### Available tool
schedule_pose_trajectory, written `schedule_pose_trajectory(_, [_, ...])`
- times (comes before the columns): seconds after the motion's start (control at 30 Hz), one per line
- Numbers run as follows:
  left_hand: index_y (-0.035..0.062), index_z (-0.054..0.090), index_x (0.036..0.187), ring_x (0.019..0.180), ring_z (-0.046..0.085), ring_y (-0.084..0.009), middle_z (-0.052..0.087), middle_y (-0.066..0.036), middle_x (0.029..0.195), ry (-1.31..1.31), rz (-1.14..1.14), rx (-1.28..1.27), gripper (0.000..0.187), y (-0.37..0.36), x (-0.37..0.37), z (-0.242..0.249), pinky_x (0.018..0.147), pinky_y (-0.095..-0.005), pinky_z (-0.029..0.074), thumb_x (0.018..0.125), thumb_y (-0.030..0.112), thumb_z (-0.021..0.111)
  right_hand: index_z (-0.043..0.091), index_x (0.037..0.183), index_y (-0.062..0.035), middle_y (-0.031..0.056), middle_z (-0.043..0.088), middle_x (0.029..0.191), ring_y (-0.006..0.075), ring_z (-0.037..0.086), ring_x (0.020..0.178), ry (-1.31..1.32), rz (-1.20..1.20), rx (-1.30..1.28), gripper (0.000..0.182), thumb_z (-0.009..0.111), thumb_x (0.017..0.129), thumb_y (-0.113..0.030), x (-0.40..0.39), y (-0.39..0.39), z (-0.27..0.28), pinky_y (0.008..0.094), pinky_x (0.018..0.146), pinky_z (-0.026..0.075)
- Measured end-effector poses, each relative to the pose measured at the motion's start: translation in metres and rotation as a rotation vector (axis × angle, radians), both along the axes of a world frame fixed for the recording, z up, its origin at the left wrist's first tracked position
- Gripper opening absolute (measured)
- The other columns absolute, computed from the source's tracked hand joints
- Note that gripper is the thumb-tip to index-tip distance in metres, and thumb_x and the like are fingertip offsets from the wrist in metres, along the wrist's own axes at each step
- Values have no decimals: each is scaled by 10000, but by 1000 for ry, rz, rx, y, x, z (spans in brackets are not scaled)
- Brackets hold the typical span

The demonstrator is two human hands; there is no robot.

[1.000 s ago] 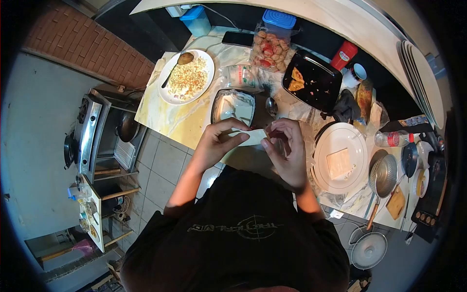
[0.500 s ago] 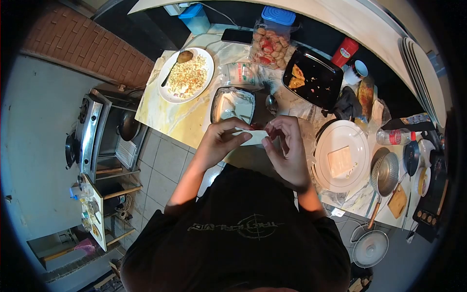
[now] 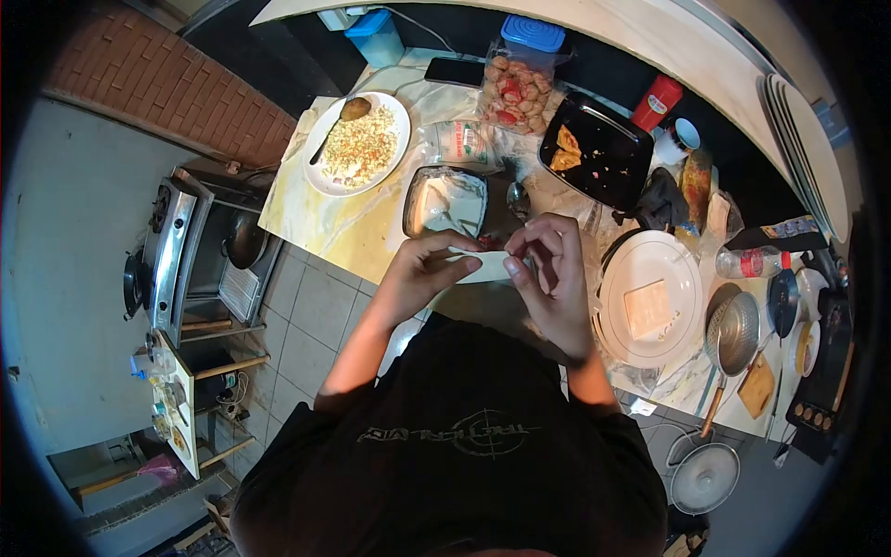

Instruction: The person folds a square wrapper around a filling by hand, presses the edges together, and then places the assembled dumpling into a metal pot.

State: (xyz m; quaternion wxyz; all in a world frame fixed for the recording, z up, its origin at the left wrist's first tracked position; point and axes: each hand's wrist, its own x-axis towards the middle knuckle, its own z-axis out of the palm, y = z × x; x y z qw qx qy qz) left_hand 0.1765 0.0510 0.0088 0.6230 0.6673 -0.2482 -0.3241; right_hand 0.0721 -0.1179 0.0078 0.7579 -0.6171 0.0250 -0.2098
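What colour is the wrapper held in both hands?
The wrapper is pale cream; see the head view.

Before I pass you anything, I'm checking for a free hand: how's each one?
Left hand: closed, pinching one end of the pale strip.
Right hand: closed, pinching its other end.

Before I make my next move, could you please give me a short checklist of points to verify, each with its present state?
1. Pale wrapper supported at both ends: ok, the left hand and right hand hold it.
2. Wrapper free of tears: cannot tell, fingers cover its ends.
3. White mixture near the hands: ok, in the black bowl just beyond them.
4. Metal spoon out of the bowl: ok, it lies beside it.
5. Black tray clean: not ok, crumbs and golden pieces lie on it.
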Motion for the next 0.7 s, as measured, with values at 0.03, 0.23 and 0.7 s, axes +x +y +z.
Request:
schedule_pose_trajectory(0.03, [-11, 676, 1039, 936, 621, -88, 681, -42, 1036, 39, 12, -18, 145, 2, 1, -2, 816, -244, 511, 902, 35, 692, 423, 1200, -14, 75, 544, 976, 133, 544, 916, -36, -12, -11, 346, 602, 910, 43, 0, -2, -1, 285, 853, 444])
schedule_pose_trajectory(0.23, [-1, 677, 1056, 902, 618, -76, 685, -36, 1014, 97, 83, -47, 159, 7, 4, -3, 793, -225, 501, 900, 28, 691, 550, 1082, -18, 83, 547, 1019, 158, 522, 879, -41, -91, -357, 271, 672, 844, 25, -7, -10, 3, 292, 799, 444])
schedule_pose_trajectory(0.7, [26, 600, 1190, 1067, 606, -133, 642, -54, 1147, 49, -25, -40, 355, -2, 5, 7, 941, -294, 503, 856, -13, 713, 545, 1174, -25, 64, 558, 1006, 126, 552, 887, 51, -108, -111, 354, 687, 853, 23, -4, -5, -14, 273, 776, 466])
